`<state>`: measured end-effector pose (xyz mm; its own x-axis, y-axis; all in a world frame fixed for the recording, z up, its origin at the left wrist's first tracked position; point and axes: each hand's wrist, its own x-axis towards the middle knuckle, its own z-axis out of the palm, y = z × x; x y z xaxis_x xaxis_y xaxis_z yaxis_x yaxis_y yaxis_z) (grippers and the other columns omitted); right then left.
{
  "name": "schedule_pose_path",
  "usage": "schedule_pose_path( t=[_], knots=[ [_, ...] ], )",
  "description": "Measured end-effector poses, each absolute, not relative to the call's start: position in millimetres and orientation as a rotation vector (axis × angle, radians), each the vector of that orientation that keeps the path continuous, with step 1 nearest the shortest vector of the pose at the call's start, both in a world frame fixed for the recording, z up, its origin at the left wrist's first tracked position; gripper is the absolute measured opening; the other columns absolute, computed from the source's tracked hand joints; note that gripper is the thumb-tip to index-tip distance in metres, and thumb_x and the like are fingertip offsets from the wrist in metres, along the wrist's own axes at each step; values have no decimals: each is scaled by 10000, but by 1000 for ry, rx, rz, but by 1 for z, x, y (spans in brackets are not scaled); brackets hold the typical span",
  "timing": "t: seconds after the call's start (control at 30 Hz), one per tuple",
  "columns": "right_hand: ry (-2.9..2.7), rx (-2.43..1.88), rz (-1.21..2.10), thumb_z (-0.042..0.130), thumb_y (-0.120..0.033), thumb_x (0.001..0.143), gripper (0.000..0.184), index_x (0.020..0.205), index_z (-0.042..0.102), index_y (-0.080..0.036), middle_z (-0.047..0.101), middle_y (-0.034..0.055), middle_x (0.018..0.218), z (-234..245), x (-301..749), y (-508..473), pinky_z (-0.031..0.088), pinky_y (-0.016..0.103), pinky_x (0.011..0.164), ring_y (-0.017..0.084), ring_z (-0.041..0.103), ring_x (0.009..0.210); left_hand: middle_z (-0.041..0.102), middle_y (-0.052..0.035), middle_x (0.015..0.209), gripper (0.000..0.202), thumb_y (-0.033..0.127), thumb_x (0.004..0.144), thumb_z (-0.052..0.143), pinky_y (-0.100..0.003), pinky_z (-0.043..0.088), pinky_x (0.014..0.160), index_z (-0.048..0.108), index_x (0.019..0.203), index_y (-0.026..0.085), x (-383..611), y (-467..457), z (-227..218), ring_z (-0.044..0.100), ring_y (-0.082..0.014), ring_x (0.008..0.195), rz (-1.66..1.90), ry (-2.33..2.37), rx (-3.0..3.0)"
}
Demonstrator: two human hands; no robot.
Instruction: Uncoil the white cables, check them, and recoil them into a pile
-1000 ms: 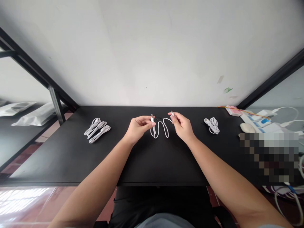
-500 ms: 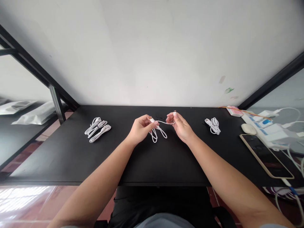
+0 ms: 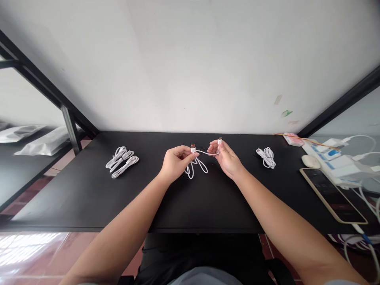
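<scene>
Left hand (image 3: 176,161) near right hand (image 3: 227,160), cable (image 3: 193,150) between

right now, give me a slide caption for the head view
Left hand and right hand hold opposite ends of a white cable over a black table.

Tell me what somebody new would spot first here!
Probably the middle, where the left hand and right hand each hold one end of a white cable. Next, maybe the phone on the right of the black table, near a crowded power strip. Coiled white cables also stand out: a group left, one bundle right.
</scene>
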<state>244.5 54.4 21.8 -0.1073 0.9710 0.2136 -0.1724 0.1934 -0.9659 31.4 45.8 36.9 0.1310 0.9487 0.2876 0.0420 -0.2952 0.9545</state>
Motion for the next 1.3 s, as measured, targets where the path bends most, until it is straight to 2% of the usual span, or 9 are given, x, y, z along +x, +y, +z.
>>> schedule_pose_path(
  t=[0.2,0.4,0.6,0.77,0.83,1.0,1.3],
  knots=[
    [-1243,-831,1249,528,-596,966,371,1048,700,-279,649,20,918,21,245,55,530,342,896,165,643,915,721,-47,719,290,444,765,821,-261,462,515,753,847,174,31,45,37,622,-140,577,1266,1015,1542],
    [-1419,-962,1088,543,-593,957,389,1090,704,-265,659,30,913,23,247,52,529,383,944,193,654,937,721,-49,747,305,436,796,793,-244,462,533,772,923,160,30,45,39,601,-119,588,1264,1053,1561],
    [-1672,-1096,605,610,-466,953,278,1063,742,-247,674,71,1019,32,251,47,517,414,936,225,648,962,730,-59,823,305,433,832,752,-256,480,557,774,974,164,28,46,40,594,-121,614,1271,1085,1601],
    [-1743,-1132,322,636,-357,945,209,1072,769,-257,597,43,864,37,258,46,514,397,855,202,599,841,661,-24,725,284,375,879,700,-248,424,516,757,1075,177,27,46,38,511,-97,552,1275,1088,1670],
    [-1750,-1102,313,630,-333,950,192,1058,774,-266,590,30,813,38,260,46,513,381,813,190,581,791,655,-21,735,254,328,894,675,-250,440,540,758,1095,197,26,46,38,521,-99,573,1297,1109,1755],
    [-1730,-989,390,632,-298,952,185,1068,774,-273,627,18,796,41,257,41,515,344,742,166,579,735,708,-61,1013,210,229,896,636,-257,536,672,769,1058,228,25,44,41,648,-130,781,1377,1070,1914],
    [-1712,-978,417,641,-301,948,183,1069,775,-271,639,16,794,41,254,39,503,330,688,154,565,695,712,-57,978,191,219,909,639,-256,567,696,775,1041,234,26,43,44,660,-139,826,1421,1023,1988]
  ],
)
